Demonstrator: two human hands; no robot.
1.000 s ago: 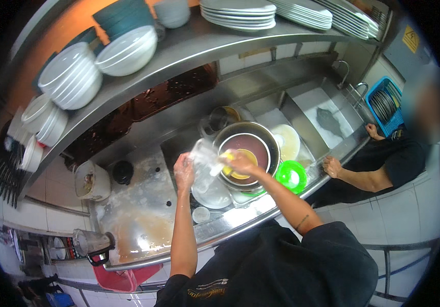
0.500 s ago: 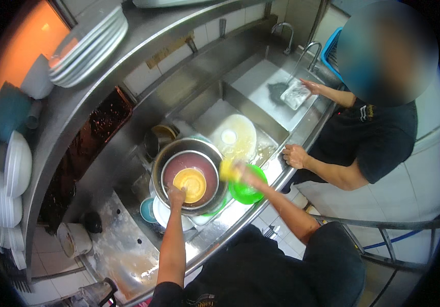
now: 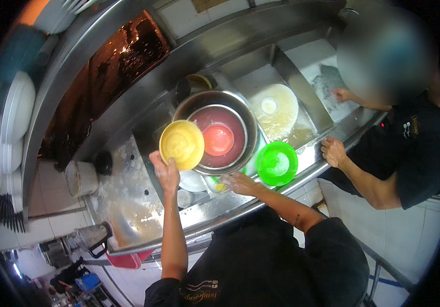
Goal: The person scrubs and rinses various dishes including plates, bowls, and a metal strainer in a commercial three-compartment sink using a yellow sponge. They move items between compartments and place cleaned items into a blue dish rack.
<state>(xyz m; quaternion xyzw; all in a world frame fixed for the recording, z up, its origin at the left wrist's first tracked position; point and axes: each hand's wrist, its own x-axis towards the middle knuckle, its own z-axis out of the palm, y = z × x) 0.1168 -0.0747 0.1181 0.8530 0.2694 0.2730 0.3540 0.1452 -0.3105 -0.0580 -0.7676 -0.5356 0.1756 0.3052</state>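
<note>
My left hand [image 3: 166, 171] grips a yellow bowl [image 3: 181, 146] by its rim, tilted over the left side of a large metal pot [image 3: 252, 120]. Inside the pot sits a smaller metal basin [image 3: 199, 113] with a reddish inside, and a small orange-red bowl [image 3: 218, 139] rests in that. My right hand [image 3: 240, 183] is at the pot's near edge, fingers closed on a yellow sponge [image 3: 221, 187], which is mostly hidden. Just right of that hand, a bright green bowl [image 3: 277, 163] with suds inside stands on the sink's front ledge.
Beyond the pot, a sink basin holds a large pale round lid or plate [image 3: 281, 120]. A co-worker's hand [image 3: 334, 152] rests on the front edge at right. White bowls [image 3: 17, 110] are stacked on the left shelf. A white bucket [image 3: 80, 178] stands beyond the left drainboard [image 3: 122, 204].
My left hand has lifted the yellow bowl out of the pot toward the left, uncovering the orange-red bowl. My right hand has moved with the sponge from the green bowl to the pot's near edge.
</note>
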